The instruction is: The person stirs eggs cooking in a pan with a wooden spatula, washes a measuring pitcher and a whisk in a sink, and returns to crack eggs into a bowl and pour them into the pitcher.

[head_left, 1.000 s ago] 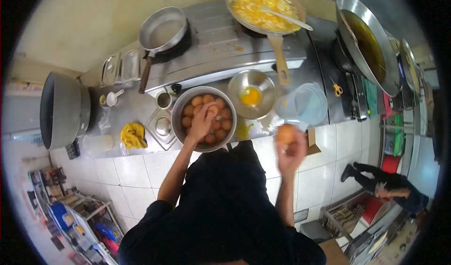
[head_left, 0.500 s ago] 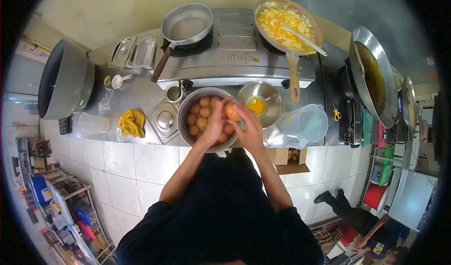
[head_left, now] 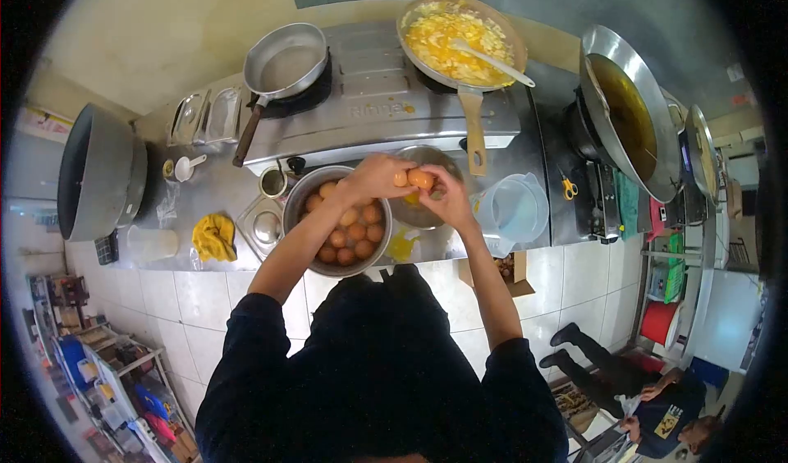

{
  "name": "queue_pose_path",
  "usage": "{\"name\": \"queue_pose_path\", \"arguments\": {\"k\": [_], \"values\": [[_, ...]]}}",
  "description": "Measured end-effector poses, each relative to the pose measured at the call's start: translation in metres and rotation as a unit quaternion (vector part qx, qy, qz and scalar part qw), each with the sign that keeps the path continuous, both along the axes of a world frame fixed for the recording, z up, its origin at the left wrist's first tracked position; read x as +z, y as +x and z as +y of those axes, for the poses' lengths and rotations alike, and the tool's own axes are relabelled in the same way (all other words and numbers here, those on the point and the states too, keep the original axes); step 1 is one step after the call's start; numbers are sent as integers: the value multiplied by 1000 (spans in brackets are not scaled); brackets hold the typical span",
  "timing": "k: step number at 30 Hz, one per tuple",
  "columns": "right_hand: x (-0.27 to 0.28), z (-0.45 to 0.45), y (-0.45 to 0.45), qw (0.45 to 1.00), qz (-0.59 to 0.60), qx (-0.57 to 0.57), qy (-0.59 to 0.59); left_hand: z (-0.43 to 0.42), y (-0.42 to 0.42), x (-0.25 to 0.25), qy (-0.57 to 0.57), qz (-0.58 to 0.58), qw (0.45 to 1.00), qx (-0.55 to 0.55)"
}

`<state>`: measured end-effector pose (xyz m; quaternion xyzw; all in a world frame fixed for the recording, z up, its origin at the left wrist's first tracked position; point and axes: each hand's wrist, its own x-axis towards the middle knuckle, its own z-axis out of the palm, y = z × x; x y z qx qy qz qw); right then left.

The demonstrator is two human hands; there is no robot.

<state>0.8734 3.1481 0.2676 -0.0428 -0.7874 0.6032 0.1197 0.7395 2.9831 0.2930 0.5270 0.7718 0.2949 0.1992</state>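
Note:
Both my hands are together over a steel mixing bowl (head_left: 447,161) that holds raw egg. My left hand (head_left: 371,177) is closed on a brown egg (head_left: 400,178). Beside it, the fingers of my right hand (head_left: 450,202) curl round another brown egg (head_left: 422,179); the two eggs are close together or touching. Whether either shell is cracked cannot be made out. Under my left forearm is a deep metal pot (head_left: 289,231) with many brown eggs (head_left: 355,231) inside. Some spilled raw egg (head_left: 402,245) lies on the steel counter by the bowl.
A clear plastic jug (head_left: 513,208) stands right of the bowl. Behind, a gas stove (head_left: 377,110) carries a saucepan (head_left: 287,61) and a pan of scrambled egg (head_left: 460,40). A yellow cloth (head_left: 215,237) lies left, scissors (head_left: 569,187) right. Another person (head_left: 657,405) is at lower right.
My hands have moved from above the egg pot to over the mixing bowl, bringing the eggs along. The whole view has shifted somewhat to the left.

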Motion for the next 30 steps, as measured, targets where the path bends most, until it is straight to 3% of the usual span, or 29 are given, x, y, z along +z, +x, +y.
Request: {"name": "queue_pose_path", "arguments": {"k": [2,4,8,10,12,14,16,19,20,21,24,25,26,27,30], "values": [[-14,10,-2,984,39,9,175,7,-6,-4,-19,47,999,-13],[-21,14,1,983,44,-8,177,9,-16,-12,45,89,994,-43],[-12,-3,-1,977,74,-100,171,13,-15,-20,33,103,994,-9],[-11,-13,1,978,96,-115,147,20,-1,-6,22,-13,1000,-3],[-9,-29,15,976,111,-138,125,7,16,13,55,-48,997,18],[-1,-49,52,959,77,-256,95,-15,39,44,78,-118,987,76],[27,-60,104,939,68,-256,221,-56,52,57,69,-150,978,131],[35,-49,174,882,160,-356,264,-104,60,20,63,-149,972,172],[25,-33,196,852,189,-399,282,-114,60,7,-2,-58,981,186],[14,-13,216,842,101,-440,294,-117,60,-3,-63,38,977,198],[-3,48,250,828,-178,-477,236,-108,60,-26,-154,88,971,158],[-20,70,278,788,-197,-496,308,-104,56,-30,-152,88,971,160],[-37,86,294,744,-215,-510,375,-99,49,-33,-233,61,961,136],[-18,85,286,734,-202,-536,366,-96,44,-36,-314,33,942,111],[33,79,268,720,-114,-614,303,-90,49,-48,-358,50,922,136]]}}
